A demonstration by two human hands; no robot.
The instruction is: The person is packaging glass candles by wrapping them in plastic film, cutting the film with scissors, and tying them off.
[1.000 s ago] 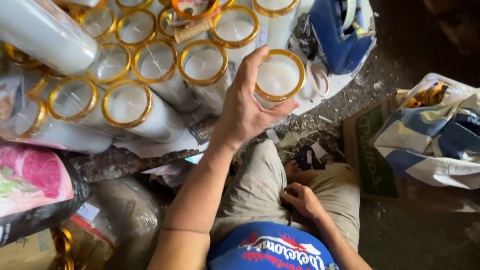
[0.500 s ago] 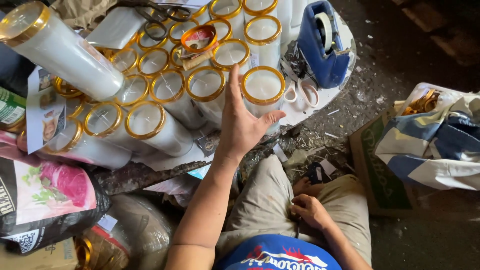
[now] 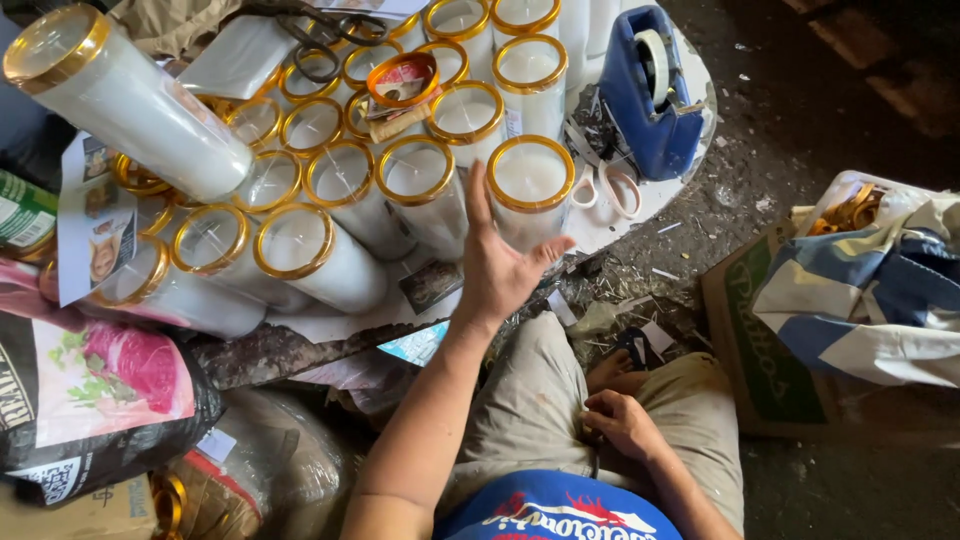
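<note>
Soft daylight falls evenly from above, the right-hand floor sinks into shadow, and wide-lens edges bend slightly.

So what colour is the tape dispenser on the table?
Blue: the tape dispenser shows best in the head view, beside the scissors.

A dark, dirty concrete floor fills the right of the frame (scraps litter it near the middle), beside a white round tabletop at upper centre.
</note>
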